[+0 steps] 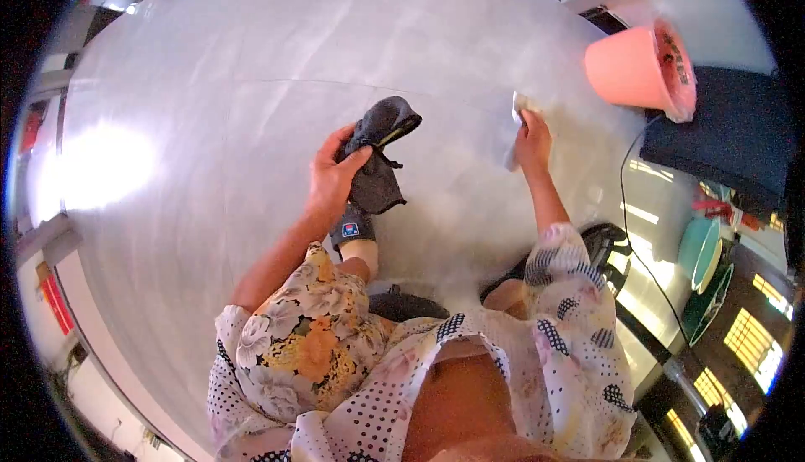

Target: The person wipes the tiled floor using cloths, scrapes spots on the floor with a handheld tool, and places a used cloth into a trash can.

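A black cloth item (381,156), with an opening at its top and a small tie at its side, hangs from my left hand (335,168). My left thumb lies over its front edge and the fingers are behind it. Farther right, my right hand (532,139) is closed on a small white item (518,108), held between thumb and fingers just above the light grey floor (293,59). What that white item is I cannot make out. The two hands are well apart. Below the black item, my foot in a dark slipper (352,225) shows a small blue label.
A pink bucket (625,66) with a plastic liner stands at the upper right, beside a dark box-like object (721,135). A thin black cable (625,202) runs down the right side. Green basins (700,252) sit at the far right.
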Action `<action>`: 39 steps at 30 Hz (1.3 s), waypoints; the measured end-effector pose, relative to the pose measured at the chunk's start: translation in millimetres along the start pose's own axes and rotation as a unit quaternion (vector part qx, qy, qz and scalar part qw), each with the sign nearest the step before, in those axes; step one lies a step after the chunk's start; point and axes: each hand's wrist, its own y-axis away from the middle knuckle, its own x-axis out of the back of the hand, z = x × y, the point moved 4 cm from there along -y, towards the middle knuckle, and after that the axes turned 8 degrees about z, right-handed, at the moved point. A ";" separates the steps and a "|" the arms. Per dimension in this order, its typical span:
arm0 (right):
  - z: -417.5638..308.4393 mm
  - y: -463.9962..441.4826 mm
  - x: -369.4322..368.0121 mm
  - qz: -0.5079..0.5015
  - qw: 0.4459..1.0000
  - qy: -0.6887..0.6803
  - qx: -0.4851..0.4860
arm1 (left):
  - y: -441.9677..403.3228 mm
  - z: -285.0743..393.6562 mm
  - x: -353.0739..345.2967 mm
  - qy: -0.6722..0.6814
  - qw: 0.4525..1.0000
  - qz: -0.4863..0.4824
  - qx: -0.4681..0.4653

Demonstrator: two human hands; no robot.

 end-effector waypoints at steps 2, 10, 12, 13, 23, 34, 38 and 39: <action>-15.4 22.1 -9.1 0.012 0.997 -0.019 0.068 | -1.8 -2.5 0.2 0.000 1.000 0.002 0.002; -57.1 46.7 -41.9 -0.038 0.984 -0.043 0.169 | -7.6 2.1 7.4 -0.010 1.000 0.001 -0.012; -88.0 6.3 -42.1 -0.035 0.985 -0.070 0.154 | -8.2 8.0 8.4 -0.023 0.999 0.009 -0.023; -119.6 -13.4 -38.4 0.009 0.976 -0.106 0.192 | -9.0 9.6 10.0 -0.015 1.000 0.007 -0.012; -356.8 -98.3 -159.5 -0.007 0.896 -0.048 0.442 | -16.0 21.6 41.4 0.109 0.992 0.048 -0.048; -141.9 -27.2 -82.9 -0.041 0.956 0.087 0.279 | -5.9 0.6 48.4 0.032 0.999 0.029 0.021; -67.2 30.4 -53.2 -0.042 0.958 0.139 0.246 | -1.2 0.1 34.2 0.085 0.996 -0.022 0.029; -55.4 40.1 -46.9 -0.052 0.957 0.157 0.237 | -1.6 -1.0 29.8 0.086 0.995 -0.029 0.034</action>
